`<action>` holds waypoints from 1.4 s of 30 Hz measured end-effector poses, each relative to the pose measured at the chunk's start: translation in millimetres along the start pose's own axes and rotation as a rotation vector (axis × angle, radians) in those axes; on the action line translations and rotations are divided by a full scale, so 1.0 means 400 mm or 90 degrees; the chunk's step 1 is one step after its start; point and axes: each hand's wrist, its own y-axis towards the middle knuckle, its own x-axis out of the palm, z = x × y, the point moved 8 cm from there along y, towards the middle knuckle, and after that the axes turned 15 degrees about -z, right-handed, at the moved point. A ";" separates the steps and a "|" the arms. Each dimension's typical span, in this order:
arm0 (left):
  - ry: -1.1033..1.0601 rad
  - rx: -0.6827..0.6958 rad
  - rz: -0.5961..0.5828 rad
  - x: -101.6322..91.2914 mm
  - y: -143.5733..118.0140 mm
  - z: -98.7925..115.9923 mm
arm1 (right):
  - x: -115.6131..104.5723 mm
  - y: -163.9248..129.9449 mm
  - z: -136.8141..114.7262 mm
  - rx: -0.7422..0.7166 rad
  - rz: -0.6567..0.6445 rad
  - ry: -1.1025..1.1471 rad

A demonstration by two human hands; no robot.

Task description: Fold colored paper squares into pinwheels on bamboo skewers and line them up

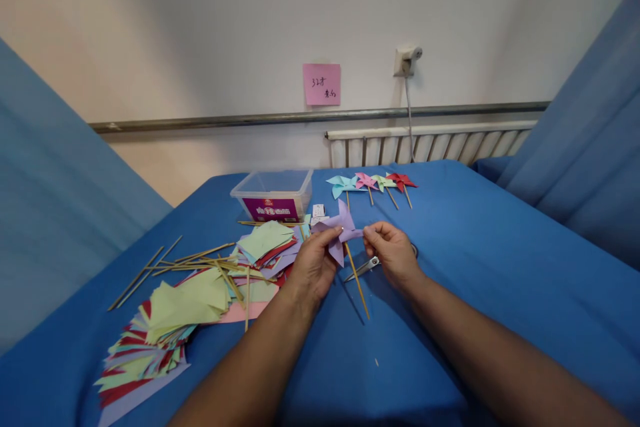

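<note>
Just in front of clear plastic box (274,193): lilac paper pinwheel (340,230) pinched by left hand (314,265). Thin wooden stick (357,277) slanting down-right from it. Right hand (393,252) pinching right vane tip, fingers pressed together.

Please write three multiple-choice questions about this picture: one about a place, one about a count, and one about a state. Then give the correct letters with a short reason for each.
1. Where do the scissors lie?
A. on the blue cloth under the right hand
B. inside the plastic box
C. on the paper pile

2. How many finished pinwheels lie in the row behind the hands?
A. two
B. four
C. six

3. What is the state of the purple pinwheel?
A. flat on the cloth
B. held up by both hands
C. stored in the box

Answers:
1 A: the blades show just below the right hand.
2 B: cyan, pink, green and red ones lie side by side.
3 B: the left hand and the right hand pinch it, its stick hanging down.
</note>
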 end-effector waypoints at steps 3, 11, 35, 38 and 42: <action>-0.005 0.006 0.007 0.001 -0.003 0.004 | 0.009 -0.005 -0.021 -0.027 -0.011 -0.010; -0.044 -0.010 -0.008 0.006 0.001 -0.005 | 0.027 -0.018 -0.052 -0.059 -0.034 -0.120; 0.014 0.065 0.032 -0.020 0.003 0.028 | 0.120 -0.033 0.042 0.135 -0.201 -0.029; 0.016 0.055 0.037 -0.019 0.000 0.017 | 0.130 -0.036 0.047 0.137 -0.205 -0.019; 0.051 0.060 0.048 -0.028 0.002 0.024 | 0.131 -0.037 0.051 0.140 -0.217 -0.016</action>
